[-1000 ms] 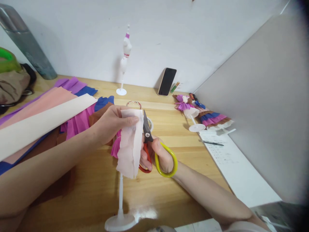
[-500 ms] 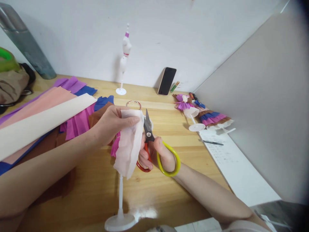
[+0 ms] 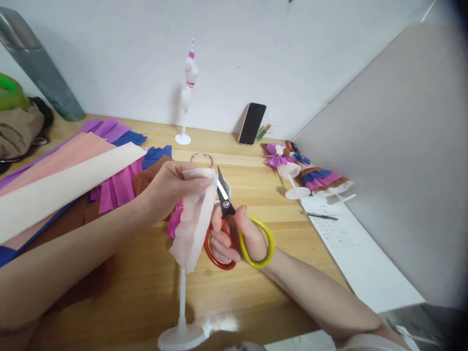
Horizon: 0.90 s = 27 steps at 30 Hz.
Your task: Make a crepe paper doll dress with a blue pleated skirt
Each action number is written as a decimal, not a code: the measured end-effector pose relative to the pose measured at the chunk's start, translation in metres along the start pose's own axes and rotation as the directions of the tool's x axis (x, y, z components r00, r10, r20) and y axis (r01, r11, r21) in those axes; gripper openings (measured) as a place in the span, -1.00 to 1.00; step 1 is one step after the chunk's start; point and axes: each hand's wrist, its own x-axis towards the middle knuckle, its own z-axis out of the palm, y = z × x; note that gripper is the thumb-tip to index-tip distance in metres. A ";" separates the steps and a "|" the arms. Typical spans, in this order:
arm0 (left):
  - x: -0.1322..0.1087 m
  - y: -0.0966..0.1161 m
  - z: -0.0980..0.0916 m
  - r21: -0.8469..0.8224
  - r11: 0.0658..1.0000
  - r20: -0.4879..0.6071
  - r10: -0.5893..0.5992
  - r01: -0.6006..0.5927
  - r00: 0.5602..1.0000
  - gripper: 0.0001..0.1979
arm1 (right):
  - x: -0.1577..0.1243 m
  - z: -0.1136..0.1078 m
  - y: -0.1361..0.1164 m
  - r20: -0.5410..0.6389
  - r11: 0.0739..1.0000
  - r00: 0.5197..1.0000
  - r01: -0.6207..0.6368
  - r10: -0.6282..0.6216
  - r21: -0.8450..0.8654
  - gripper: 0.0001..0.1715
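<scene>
Two hands, one pair of scissors and one paper-dressed stand, on a wooden counter (image 3: 263, 195).

1. Left hand (image 3: 170, 187): grip closed on the upper edge of a pale pink crepe strip (image 3: 192, 222), thumb on top and fingers curled behind it.
2. Pale pink crepe strip: hangs ruffled, raised above the counter at centre. A magenta frill (image 3: 174, 223) shows at its left edge.
3. White stand (image 3: 182, 297): a thin pole drops from under the strip to a round base at the lower edge of the view.
4. Right hand (image 3: 239, 236): grip closed through the handles of the scissors (image 3: 225, 207), thumb in the yellow loop and fingers in the red one.
5. Scissors: blades slightly parted and pointing up and away, their tips at the strip's upper right edge.

Surroundings:
- Crepe paper sheets (image 3: 73, 170) in cream, peach, purple, blue and magenta, spread at left.
- Bare white dress form (image 3: 187, 87), upright near the wall.
- Dark phone (image 3: 252, 123), leaning on the wall.
- Dressed figures (image 3: 292, 168), lying at right.
- Pen (image 3: 321, 217), on a white sheet (image 3: 354, 258).
- Grey bottle (image 3: 40, 63), far left.
</scene>
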 end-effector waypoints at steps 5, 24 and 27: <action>0.000 0.002 0.001 -0.005 1.000 0.000 0.013 -0.013 1.000 -0.78 | 0.000 0.002 0.000 -0.011 1.000 1.000 0.001 -0.001 -0.003 -0.42; -0.001 0.005 0.001 0.093 0.994 -0.031 -0.046 0.048 0.998 -0.79 | -0.002 -0.002 -0.006 -0.096 0.971 0.990 0.079 -0.103 -0.226 -0.41; 0.000 0.010 0.000 0.084 0.996 -0.034 -0.018 0.021 0.999 -0.80 | -0.002 -0.008 -0.029 -0.184 0.747 0.951 0.067 -0.248 -0.661 -0.51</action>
